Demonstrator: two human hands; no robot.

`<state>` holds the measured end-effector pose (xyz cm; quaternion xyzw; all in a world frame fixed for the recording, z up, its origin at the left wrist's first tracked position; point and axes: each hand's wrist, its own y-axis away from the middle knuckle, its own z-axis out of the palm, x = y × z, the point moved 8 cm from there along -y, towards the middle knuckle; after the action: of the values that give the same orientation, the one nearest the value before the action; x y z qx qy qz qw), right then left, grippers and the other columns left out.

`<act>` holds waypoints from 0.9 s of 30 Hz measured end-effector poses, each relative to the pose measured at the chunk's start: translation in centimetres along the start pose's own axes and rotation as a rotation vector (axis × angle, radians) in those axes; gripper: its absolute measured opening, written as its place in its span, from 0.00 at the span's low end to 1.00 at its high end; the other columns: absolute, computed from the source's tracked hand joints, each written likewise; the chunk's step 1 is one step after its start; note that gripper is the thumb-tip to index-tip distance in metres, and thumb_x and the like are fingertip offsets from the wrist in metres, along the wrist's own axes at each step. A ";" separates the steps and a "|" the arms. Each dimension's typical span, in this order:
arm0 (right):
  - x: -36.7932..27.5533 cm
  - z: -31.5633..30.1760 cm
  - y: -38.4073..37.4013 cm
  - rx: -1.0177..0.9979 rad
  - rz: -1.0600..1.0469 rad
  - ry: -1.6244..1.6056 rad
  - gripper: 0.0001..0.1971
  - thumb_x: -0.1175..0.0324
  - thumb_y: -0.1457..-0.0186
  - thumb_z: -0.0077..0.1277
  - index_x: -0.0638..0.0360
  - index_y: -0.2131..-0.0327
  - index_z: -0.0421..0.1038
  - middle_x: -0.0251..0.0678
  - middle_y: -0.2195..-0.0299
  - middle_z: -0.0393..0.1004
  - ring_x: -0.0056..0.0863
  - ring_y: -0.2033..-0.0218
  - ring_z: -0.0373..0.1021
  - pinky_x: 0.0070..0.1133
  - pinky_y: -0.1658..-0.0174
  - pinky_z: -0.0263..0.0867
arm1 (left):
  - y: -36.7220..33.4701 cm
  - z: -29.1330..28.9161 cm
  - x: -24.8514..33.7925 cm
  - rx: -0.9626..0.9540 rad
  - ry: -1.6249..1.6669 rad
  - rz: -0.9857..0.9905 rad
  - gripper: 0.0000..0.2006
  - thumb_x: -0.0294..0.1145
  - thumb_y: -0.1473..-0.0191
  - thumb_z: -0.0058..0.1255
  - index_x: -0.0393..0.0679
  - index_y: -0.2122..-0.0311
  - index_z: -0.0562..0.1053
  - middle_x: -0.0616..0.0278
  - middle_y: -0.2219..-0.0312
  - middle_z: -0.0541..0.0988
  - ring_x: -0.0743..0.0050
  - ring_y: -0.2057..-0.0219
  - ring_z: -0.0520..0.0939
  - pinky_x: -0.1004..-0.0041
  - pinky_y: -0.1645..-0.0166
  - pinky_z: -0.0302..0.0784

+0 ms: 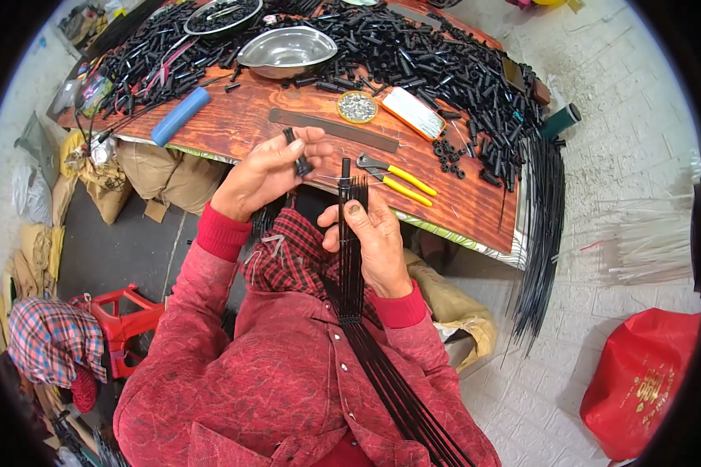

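Bundle of thin black rods (351, 284) runs over the red jacket (265, 373), up to the right hand (378, 245), whose fingers grasp it. Fingers of the left hand (261, 171) pinch one short black piece (303, 166). Farther, on the table (467, 204), lie yellow-handled pliers (401, 180), then a metal bowl (284, 56), behind it many black tubes (413, 54).

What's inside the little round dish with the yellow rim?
The round dish holds lots of tiny silvery bits, too small to tell exactly what they are. The pile covers the dish's bottom, so anything underneath it can't be seen.
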<state>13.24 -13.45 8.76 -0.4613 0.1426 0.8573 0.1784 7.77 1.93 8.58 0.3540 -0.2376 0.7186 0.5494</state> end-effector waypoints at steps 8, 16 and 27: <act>0.4 0.8 -0.4 -0.035 0.035 0.029 0.17 0.61 0.33 0.47 0.62 0.48 0.64 0.41 0.68 0.77 0.21 0.76 0.73 0.16 0.72 0.70 | -1.2 0.4 1.3 -0.112 0.202 0.038 0.26 0.27 0.38 0.49 0.33 0.38 0.60 0.53 0.48 0.73 0.62 0.45 0.74 0.64 0.37 0.69; 0.9 1.4 -0.8 -0.070 0.046 0.034 0.16 0.61 0.33 0.46 0.60 0.48 0.65 0.40 0.67 0.77 0.20 0.76 0.73 0.15 0.72 0.70 | -1.1 1.6 1.3 -0.097 0.070 0.043 0.27 0.30 0.38 0.51 0.35 0.37 0.59 0.55 0.53 0.77 0.64 0.50 0.78 0.65 0.41 0.73; 1.0 1.2 -0.8 -0.061 0.063 0.026 0.17 0.62 0.33 0.46 0.61 0.46 0.63 0.40 0.67 0.77 0.20 0.76 0.74 0.15 0.71 0.70 | -0.1 3.6 1.7 -0.132 -0.061 0.034 0.28 0.36 0.38 0.52 0.37 0.37 0.60 0.47 0.47 0.74 0.61 0.46 0.77 0.64 0.41 0.73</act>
<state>12.22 -12.10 8.46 -0.4728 0.1332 0.8605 0.1352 8.52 0.42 12.17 0.3347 -0.3072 0.6996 0.5516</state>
